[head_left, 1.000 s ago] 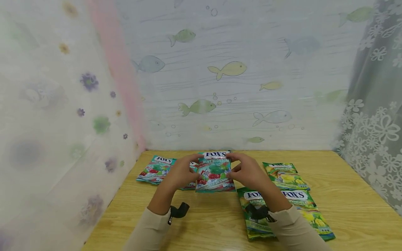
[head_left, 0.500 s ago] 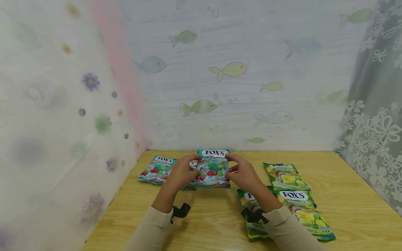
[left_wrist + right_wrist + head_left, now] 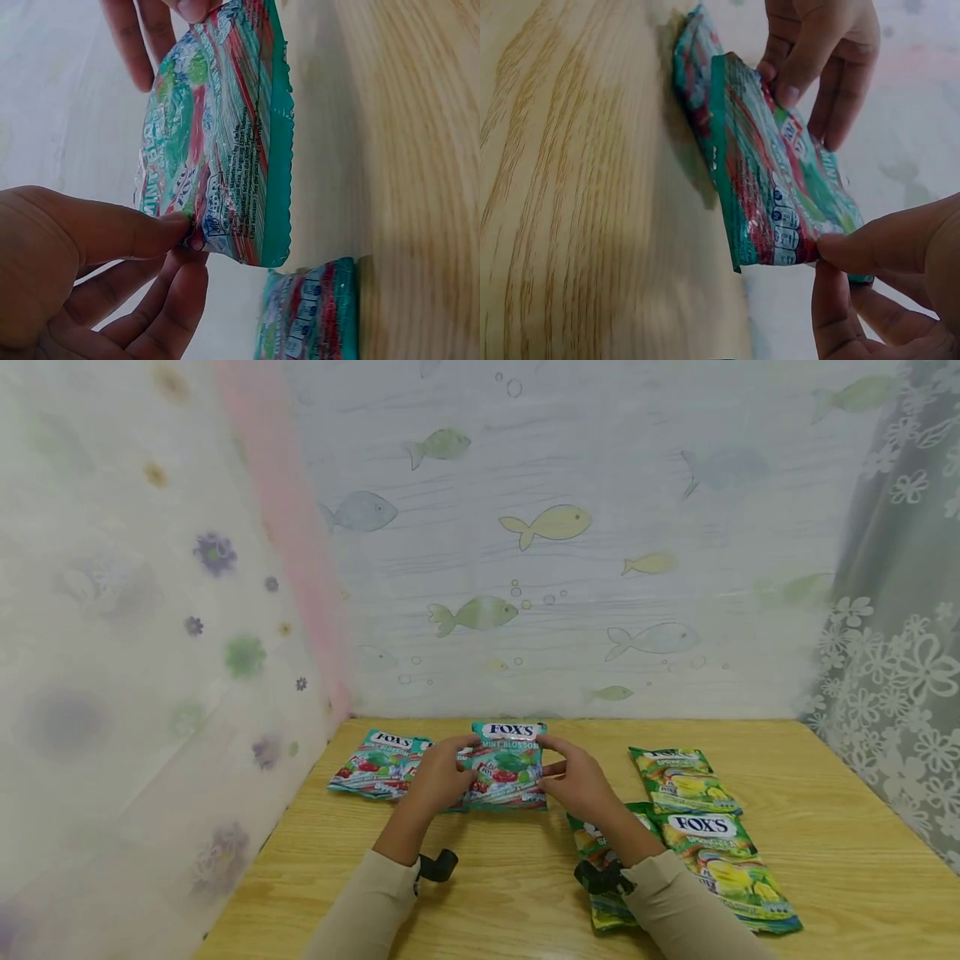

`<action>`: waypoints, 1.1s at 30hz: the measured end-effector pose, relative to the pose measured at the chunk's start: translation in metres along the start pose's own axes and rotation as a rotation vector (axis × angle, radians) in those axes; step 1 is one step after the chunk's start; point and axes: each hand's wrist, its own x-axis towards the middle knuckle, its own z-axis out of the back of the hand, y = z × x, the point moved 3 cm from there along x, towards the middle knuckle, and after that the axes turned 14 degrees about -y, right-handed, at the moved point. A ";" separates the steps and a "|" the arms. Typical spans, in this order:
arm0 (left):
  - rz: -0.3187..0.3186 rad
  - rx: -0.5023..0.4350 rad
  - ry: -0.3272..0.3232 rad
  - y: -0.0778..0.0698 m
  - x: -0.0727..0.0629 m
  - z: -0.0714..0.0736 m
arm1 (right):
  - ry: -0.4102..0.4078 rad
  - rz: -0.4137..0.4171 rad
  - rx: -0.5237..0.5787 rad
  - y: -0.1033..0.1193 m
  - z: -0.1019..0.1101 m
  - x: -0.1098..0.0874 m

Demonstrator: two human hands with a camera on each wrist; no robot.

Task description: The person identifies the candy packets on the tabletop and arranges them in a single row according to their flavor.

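Both hands hold a teal Fox's Mint Blossom candy bag (image 3: 508, 768) by its two sides, above the table, its printed front toward the head camera. My left hand (image 3: 438, 772) pinches the bag's left edge; in the left wrist view the thumb (image 3: 142, 234) lies on the front and the fingers are behind. On the opposite edge, my right hand (image 3: 581, 777) pinches with its thumb (image 3: 855, 251) on the printed face. Two more teal mint bags lie to the left: one in full view (image 3: 372, 766), the other (image 3: 414, 764) partly hidden by my left hand.
Several green and yellow Fox's Spring Tea bags lie at the right: one at the back (image 3: 684, 782), one in front of it (image 3: 727, 872), and one (image 3: 611, 906) partly under my right forearm. The wooden table (image 3: 495, 893) meets a fish-patterned wall sheet (image 3: 570, 577) behind.
A second ago the held mint bag hung slightly lower and farther right; it has shifted a little left with both hands. The bags on the table stay where they were.
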 end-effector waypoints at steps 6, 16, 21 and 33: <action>0.029 -0.011 0.016 0.009 0.001 -0.007 | 0.025 -0.018 -0.021 -0.006 -0.004 0.001; 0.007 0.002 0.006 0.018 0.000 -0.017 | 0.044 -0.044 -0.034 -0.015 -0.009 0.001; -0.013 0.030 0.000 0.022 0.001 -0.019 | 0.072 -0.069 -0.033 -0.018 -0.011 0.000; 0.014 0.043 0.010 0.027 0.002 -0.023 | 0.135 -0.059 -0.091 -0.027 -0.016 0.000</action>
